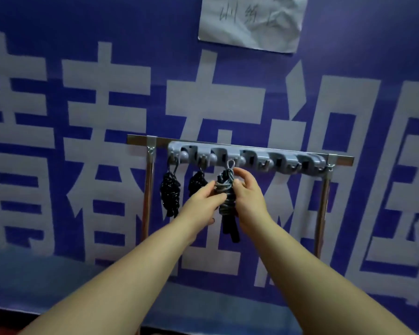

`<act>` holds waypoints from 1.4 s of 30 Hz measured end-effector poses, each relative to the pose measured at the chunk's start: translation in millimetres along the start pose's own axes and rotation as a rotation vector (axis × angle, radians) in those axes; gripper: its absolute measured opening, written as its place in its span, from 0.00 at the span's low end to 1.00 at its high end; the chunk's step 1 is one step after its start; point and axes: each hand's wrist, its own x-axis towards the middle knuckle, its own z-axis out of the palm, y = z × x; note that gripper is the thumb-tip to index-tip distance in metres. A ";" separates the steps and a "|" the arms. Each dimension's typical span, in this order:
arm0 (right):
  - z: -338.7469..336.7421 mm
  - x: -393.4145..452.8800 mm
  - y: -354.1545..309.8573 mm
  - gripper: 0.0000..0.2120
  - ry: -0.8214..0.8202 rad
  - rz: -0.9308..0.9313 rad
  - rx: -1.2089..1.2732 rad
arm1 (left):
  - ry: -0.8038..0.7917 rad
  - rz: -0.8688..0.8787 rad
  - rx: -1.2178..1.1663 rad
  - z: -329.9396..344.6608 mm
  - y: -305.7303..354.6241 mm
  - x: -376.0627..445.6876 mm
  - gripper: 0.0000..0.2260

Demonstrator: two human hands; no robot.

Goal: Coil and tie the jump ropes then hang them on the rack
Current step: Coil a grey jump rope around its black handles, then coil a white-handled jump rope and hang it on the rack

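two bare forearms reach up from the bottom edge, and two hands meet on one bundle. the left hand [205, 201] curls its fingers round the middle of the coiled grey jump rope with black handles [225, 199], and the right hand [246, 187] pinches the bundle's upper wraps between thumb and fingertips; both have hold of it. the bundle's long axis runs upright: its small grey loop [230, 163] points up at the rack, and the two black handles hang down below the hands. whether the loop is on a hook cannot be told.

three rope bundles are counted. just left of the held one hang two black coiled jump ropes, the nearer black bundle [197, 181] partly hidden behind the left hand, the far-left black bundle [170, 193] hanging free from its hook.

behind them, the grey plastic hook rack [246, 154] sits on a horizontal silver metal rail [140, 139] borne by two upright silver posts [148, 189]. further back hangs a blue banner with large white characters [107, 105], and a crumpled white paper sheet [252, 20] with handwriting is stuck near the top.
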 end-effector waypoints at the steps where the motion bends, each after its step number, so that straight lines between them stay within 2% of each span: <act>1: -1.6 5.2 -3.5 0.14 -0.004 -0.008 -0.008 | -0.008 0.000 0.017 0.8 0.5 5.6 0.25; 6: -10.3 27.9 -8.2 0.14 0.005 0.028 -0.052 | -0.049 0.004 0.251 11.2 4.0 32.8 0.29; 10: -20.0 40.1 -9.9 0.14 -0.009 0.057 -0.074 | -0.116 0.012 0.404 11.3 15.3 49.5 0.21; 11: -21.8 43.5 -10.9 0.14 -0.015 0.055 -0.070 | -0.119 0.020 0.416 10.9 18.5 51.5 0.22; 13: -24.2 49.6 -12.7 0.14 -0.031 0.064 -0.064 | -0.112 0.045 0.426 11.3 23.2 52.4 0.21; 17: -28.3 53.7 -14.5 0.15 -0.076 0.134 -0.068 | -0.110 0.067 0.391 13.8 22.9 49.6 0.10; 23: -31.7 51.5 -18.0 0.12 -0.132 0.230 -0.092 | -0.065 0.040 0.390 16.3 21.1 41.9 0.13; 27: -34.5 57.2 -25.8 0.13 -0.108 0.200 -0.116 | -0.081 0.057 0.387 20.5 27.2 37.4 0.13; 31: -33.4 62.3 -27.0 0.13 -0.083 0.225 -0.203 | -0.091 0.027 0.412 22.7 30.0 37.3 0.04; 33: -32.1 61.6 -22.6 0.13 -0.088 0.295 -0.212 | -0.097 -0.025 0.432 22.4 27.1 38.3 0.09; 36: -30.7 54.1 -18.2 0.13 -0.103 0.377 -0.124 | -0.098 -0.053 0.439 20.1 21.2 38.9 0.09; 39: -30.1 48.5 -5.4 0.14 -0.105 0.285 -0.156 | -0.099 -0.034 0.391 18.2 15.2 37.2 0.07; 42: -30.1 28.4 21.1 0.20 -0.099 0.253 -0.219 | -0.108 0.000 0.314 17.9 1.0 27.8 0.12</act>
